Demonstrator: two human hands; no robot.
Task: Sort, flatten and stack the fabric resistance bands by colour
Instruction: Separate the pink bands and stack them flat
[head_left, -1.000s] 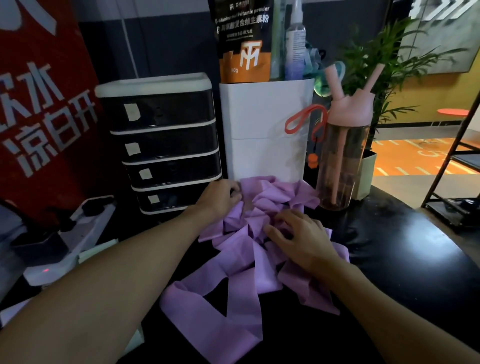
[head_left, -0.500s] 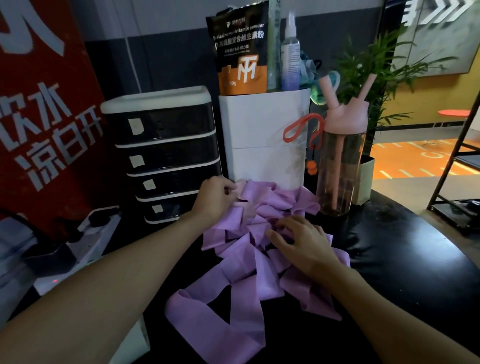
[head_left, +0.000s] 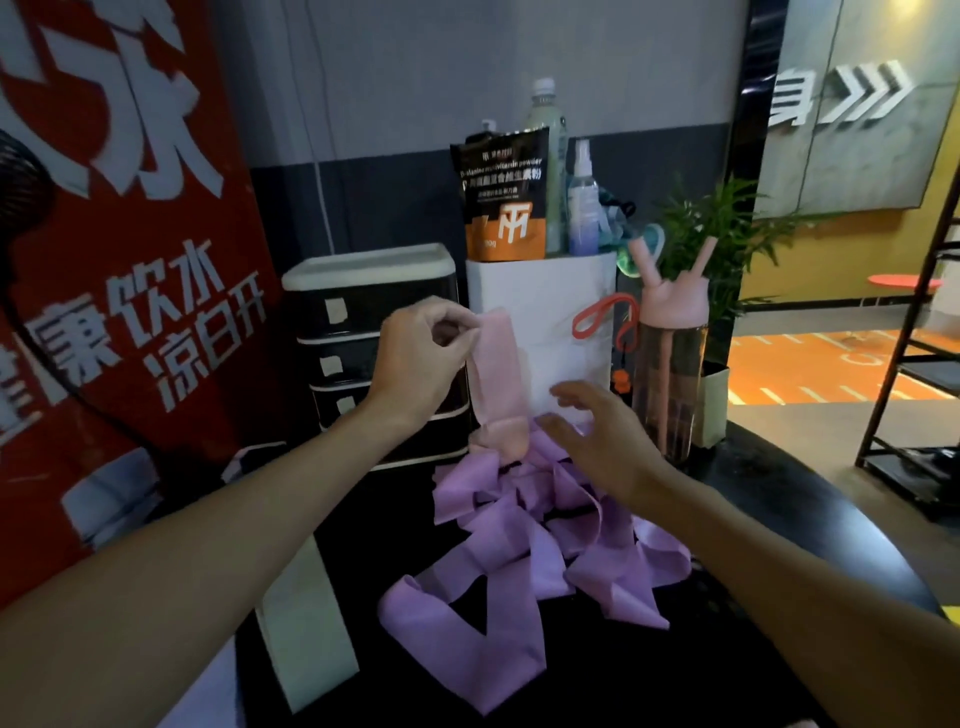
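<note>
A tangled heap of purple fabric bands lies on the black table. My left hand pinches the top of a pale pink band and holds it up, so it hangs down with its lower end resting on the heap. My right hand hovers with fingers spread just above the back of the purple heap, right of the pink band. A pale green band lies flat at the table's left edge.
Behind the heap stand a black drawer unit, a white box holding a powder pouch and bottles, and a pink-lidded water bottle. A potted plant is at the back right. A red banner fills the left.
My left hand has pulled a pink band out of the heap and raised it. My right hand has lifted off the purple bands. The camera has tilted up.
</note>
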